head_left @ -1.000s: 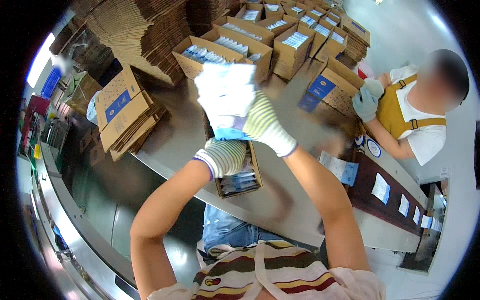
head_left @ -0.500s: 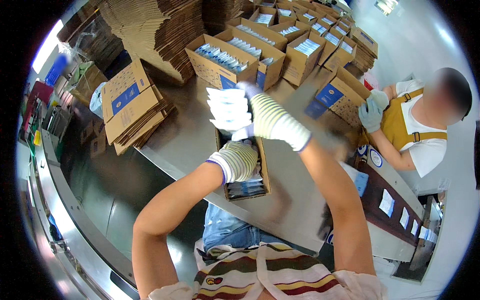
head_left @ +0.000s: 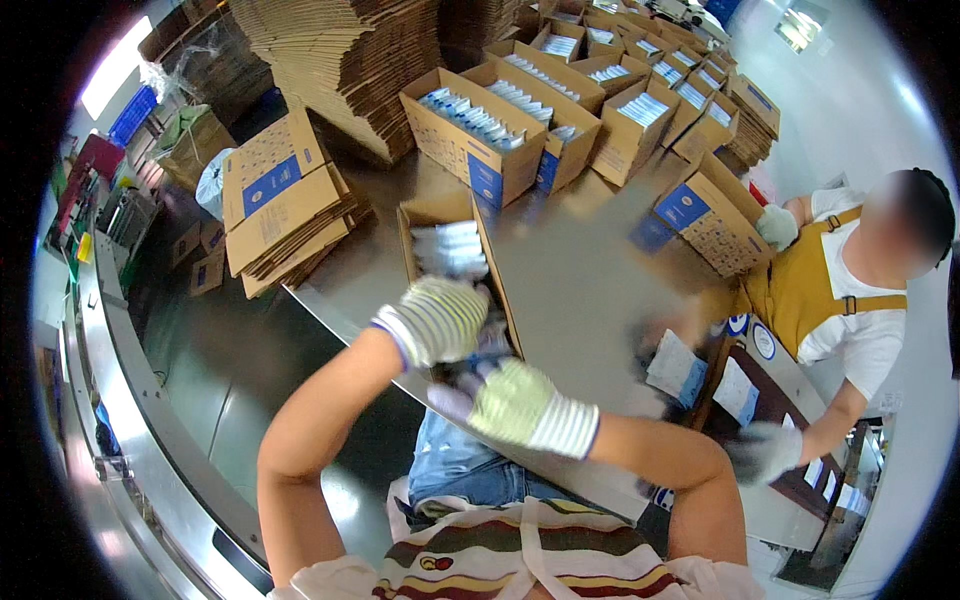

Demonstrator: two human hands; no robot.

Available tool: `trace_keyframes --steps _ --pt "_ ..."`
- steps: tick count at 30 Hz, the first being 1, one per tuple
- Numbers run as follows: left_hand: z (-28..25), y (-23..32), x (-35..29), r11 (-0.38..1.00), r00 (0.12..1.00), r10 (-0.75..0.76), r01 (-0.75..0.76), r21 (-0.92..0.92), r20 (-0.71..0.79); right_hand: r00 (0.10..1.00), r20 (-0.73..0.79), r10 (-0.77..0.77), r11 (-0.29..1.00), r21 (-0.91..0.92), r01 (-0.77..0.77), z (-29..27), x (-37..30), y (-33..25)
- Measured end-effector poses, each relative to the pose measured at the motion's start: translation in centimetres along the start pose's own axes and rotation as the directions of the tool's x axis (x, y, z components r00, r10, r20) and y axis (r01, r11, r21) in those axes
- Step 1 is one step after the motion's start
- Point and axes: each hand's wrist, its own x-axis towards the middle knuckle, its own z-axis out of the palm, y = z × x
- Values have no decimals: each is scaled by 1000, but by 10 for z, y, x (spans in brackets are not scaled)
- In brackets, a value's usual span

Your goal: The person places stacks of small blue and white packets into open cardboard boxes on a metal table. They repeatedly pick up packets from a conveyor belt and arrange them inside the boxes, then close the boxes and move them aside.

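Note:
In front of me a long narrow brown carton (head_left: 502, 297) stands on the metal table. White packets (head_left: 450, 246) lie in a row in its far half, and darker bluish ones show in part near my hands. My left hand (head_left: 432, 320), in a striped knit glove, reaches over the carton's left side; its fingers are hidden inside. My right hand (head_left: 520, 405), gloved alike, is at the carton's near end, somewhat blurred. Its thumb lies outside the near wall while the fingers reach over the edge, closed on the carton as far as I can see.
Flattened cartons (head_left: 285, 200) lie at the table's left edge. Several filled cartons (head_left: 475, 150) stand behind. At right a co-worker (head_left: 800, 260) has one gloved hand at a tilted carton (head_left: 710, 220) and another over a dark conveyor (head_left: 765, 420) carrying packets. A loose packet (head_left: 675, 368) lies nearby.
My right hand has come down from the stack of white packets to the carton's near end. Those packets now sit inside. The carton has shifted away. The co-worker's one hand has dropped toward the conveyor.

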Motion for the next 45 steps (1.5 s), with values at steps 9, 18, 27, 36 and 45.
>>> trace_keyframes --steps 9,18,27,36,45 --pt "-29 -148 -35 807 718 -438 579 116 -541 955 143 261 965 -33 -259 11 88 243" --pt "15 -205 -23 657 721 -629 693 296 -290 988 -80 129 924 -351 -149 15 82 209" --pt "-45 -101 -141 962 178 -257 137 -234 -950 976 -156 151 987 -23 -157 -13 -10 127" --pt "-61 4 -182 769 177 -568 -233 -595 -804 361 -416 835 467 882 -63 -99 -10 106" --pt "32 -34 -81 219 335 -879 -350 -911 -340 677 -168 717 337 933 -126 -75 -52 43"
